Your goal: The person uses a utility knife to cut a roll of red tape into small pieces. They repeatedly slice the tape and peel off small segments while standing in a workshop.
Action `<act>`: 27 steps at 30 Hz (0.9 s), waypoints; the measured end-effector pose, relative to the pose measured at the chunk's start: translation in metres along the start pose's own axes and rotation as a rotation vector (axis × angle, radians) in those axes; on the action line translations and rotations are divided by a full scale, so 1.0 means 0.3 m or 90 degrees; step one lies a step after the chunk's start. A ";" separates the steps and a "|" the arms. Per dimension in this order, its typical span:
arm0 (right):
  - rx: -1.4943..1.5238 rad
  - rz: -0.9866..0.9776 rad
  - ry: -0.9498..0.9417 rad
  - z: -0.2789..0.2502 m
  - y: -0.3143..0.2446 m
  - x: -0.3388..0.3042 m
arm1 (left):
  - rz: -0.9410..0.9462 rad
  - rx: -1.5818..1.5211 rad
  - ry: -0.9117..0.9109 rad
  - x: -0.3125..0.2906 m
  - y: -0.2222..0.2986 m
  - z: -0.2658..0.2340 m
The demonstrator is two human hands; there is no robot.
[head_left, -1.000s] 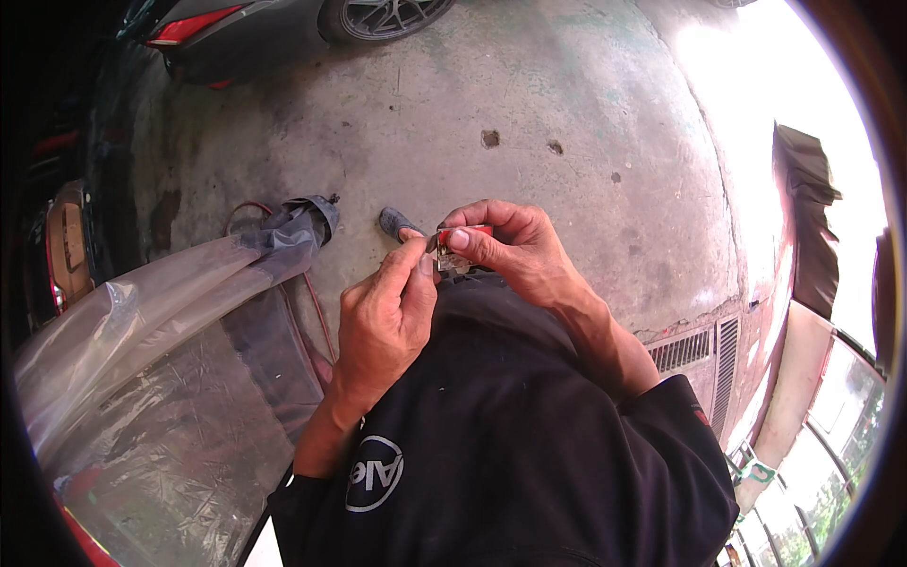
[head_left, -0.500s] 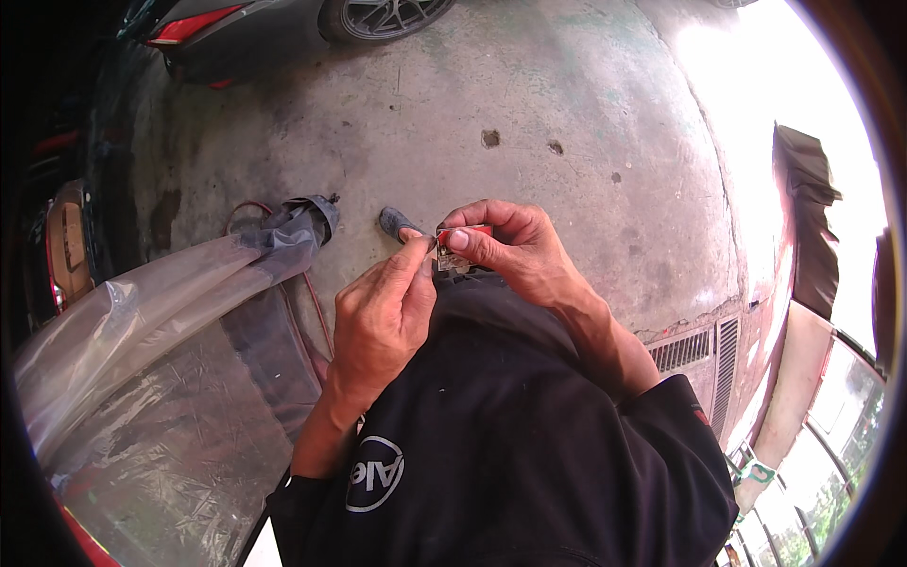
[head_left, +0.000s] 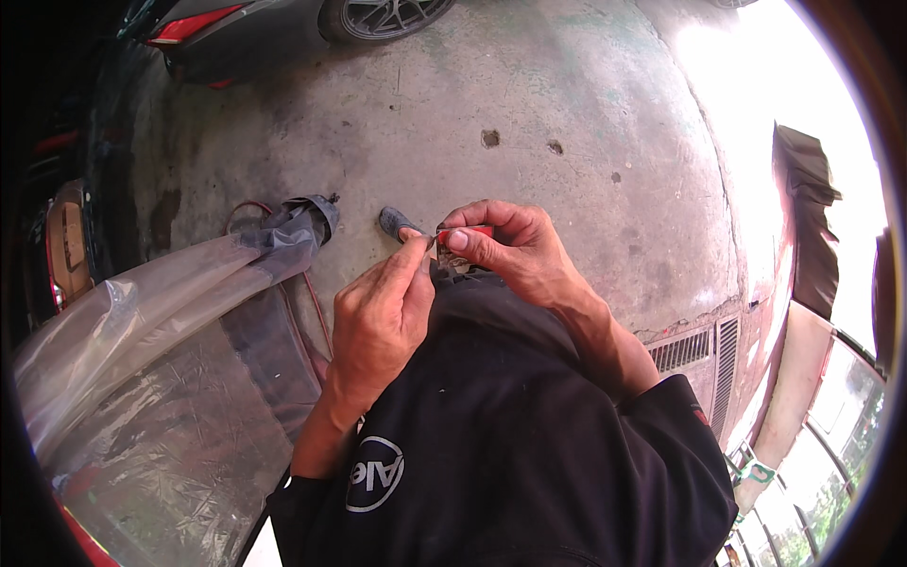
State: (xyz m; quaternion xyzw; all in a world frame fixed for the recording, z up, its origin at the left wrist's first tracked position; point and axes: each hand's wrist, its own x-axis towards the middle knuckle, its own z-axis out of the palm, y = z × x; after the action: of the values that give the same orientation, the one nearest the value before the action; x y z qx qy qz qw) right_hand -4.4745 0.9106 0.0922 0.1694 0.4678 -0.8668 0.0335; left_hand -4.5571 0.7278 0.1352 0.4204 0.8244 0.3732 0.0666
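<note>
In front of my waist, both hands meet over a small flat piece with a red edge [head_left: 484,230]. Its kind is too small to tell. My right hand [head_left: 531,253] pinches its red part between thumb and bent fingers. From the left, my left hand [head_left: 378,317] comes up with thumb and forefinger closed on the piece's left end. The fingertips of both hands almost touch. Fingers cover much of the piece, and a pale part shows just below the red.
A dark car [head_left: 255,38] stands at the far left. Crumpled clear plastic sheeting [head_left: 161,312] covers something on my left, beside a reddish hose [head_left: 318,312]. My shoe [head_left: 392,222] rests on the concrete floor [head_left: 614,113]. A floor grate [head_left: 685,350] lies to the right.
The pale part under the red edge shows less than before, as the piece has tilted slightly. Both hands have stayed almost in place.
</note>
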 end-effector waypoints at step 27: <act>0.019 0.009 0.054 0.006 0.024 0.006 | 0.156 0.262 -0.008 0.018 -0.044 -0.001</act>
State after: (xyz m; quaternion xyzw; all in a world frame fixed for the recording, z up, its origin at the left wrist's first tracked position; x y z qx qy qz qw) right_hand -4.4751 0.9051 0.0867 0.2096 0.4547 -0.8655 0.0175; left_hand -4.5691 0.7267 0.1278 0.5241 0.8257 0.1997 -0.0611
